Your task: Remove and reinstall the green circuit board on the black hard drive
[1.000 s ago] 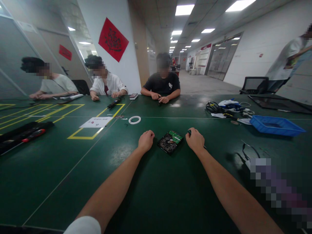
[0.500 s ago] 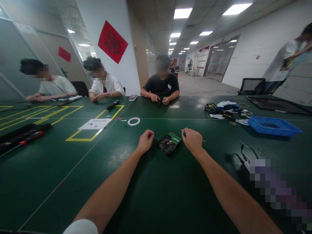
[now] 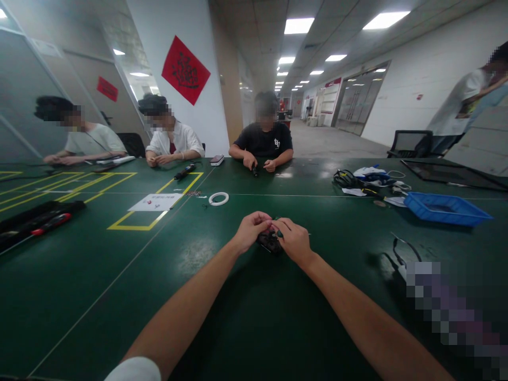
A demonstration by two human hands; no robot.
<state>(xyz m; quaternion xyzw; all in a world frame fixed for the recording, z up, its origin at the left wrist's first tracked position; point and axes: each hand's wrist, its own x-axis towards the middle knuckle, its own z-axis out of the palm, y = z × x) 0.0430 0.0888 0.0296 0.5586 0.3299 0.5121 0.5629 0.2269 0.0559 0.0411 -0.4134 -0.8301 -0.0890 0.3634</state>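
Head view: meeting fingertips over the work, curling the left hand [image 3: 251, 233] narrowly, not showing whether pinching anything; gripping a slim dark-handled tool [image 3: 279, 233] in the right hand [image 3: 294, 239]; having the hard disk drive [image 3: 269, 244] directly below both, on the green tabletop [image 3: 166, 286], near edge poking out wearer-side; favouring neither hand as nearer; hiding the long axis.

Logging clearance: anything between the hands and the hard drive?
Nothing visible: the left hand and right hand come together over the hard drive. The right hand grips a thin-shafted tool, its shaft pointing away from the drive. The hands cover much of the drive; I can't tell what lies beneath them.
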